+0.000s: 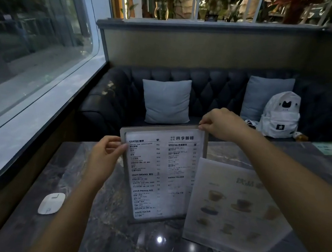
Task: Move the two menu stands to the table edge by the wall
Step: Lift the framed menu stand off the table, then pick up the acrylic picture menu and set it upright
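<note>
A grey-framed text menu stand (159,175) stands upright near the middle of the dark marble table (75,177), its base touching the tabletop. My left hand (105,156) grips its left edge near the top. My right hand (221,124) pinches its top right corner. A clear acrylic menu stand (234,209) with pictures of drinks stands just to the right, overlapping the first stand's lower right side; neither hand touches it.
A white oval device (51,203) lies on the table near the left edge, by the window wall (29,92). A dark tufted sofa (218,84) with two cushions and a white backpack (280,115) is beyond the table. A green card (325,148) lies far right.
</note>
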Demonstrator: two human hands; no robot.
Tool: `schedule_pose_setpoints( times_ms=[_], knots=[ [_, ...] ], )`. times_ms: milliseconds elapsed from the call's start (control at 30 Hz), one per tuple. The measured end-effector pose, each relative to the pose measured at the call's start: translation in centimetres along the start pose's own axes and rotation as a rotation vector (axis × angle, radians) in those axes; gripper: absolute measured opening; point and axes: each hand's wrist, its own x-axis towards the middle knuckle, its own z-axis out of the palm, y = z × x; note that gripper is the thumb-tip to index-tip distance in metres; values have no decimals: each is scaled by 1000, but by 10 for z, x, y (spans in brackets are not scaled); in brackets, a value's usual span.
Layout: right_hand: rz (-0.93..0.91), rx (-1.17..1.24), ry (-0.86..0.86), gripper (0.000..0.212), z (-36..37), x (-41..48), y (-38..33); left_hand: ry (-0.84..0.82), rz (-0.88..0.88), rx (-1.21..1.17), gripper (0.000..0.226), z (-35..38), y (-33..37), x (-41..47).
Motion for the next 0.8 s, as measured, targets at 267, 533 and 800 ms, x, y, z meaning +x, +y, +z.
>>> schedule_pose_setpoints(
  times_ms=[267, 533, 800],
  knots=[
    [-121, 13, 229, 30, -44, -38, -7, 309, 315, 133, 37, 21, 15, -39],
    [-20, 187, 410, 22, -77, -119, 34, -133, 372, 49, 38, 67, 35, -68],
    [142, 344, 538, 23, -50, -203, 87, -392, 231, -25, 12, 105, 26, -84]
  ],
)
